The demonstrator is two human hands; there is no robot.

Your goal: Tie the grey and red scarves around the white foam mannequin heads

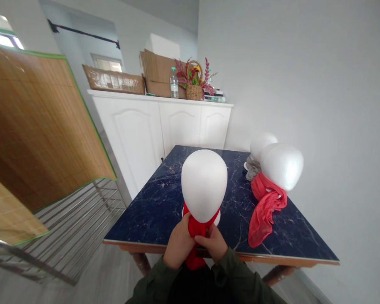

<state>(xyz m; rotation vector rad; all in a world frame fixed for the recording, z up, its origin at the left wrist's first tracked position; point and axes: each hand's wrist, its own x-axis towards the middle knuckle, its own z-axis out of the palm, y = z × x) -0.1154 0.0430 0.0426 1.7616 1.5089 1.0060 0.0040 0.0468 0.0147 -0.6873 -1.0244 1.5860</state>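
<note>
A white mannequin head (pixel 204 183) stands upright near the front edge of the table, with a red scarf (pixel 196 228) wrapped around its neck. My left hand (pixel 180 240) is closed on the scarf at the front of the neck, just below the chin. From the other side my right hand (pixel 214 242) pinches the same scarf, its thumb close to my left fingers. The scarf's lower end hangs past the table edge beneath my hands. Parts of the fingers are hidden behind the fabric.
On the table's (pixel 152 207) right side stand a mannequin head (pixel 281 164) in a coral scarf (pixel 262 215) and another behind it with a grey scarf (pixel 252 168). A white cabinet (pixel 139 126) holds boxes, a bottle and a flower basket (pixel 194 92). A metal rack (pixel 85 211) with bamboo mats stands left.
</note>
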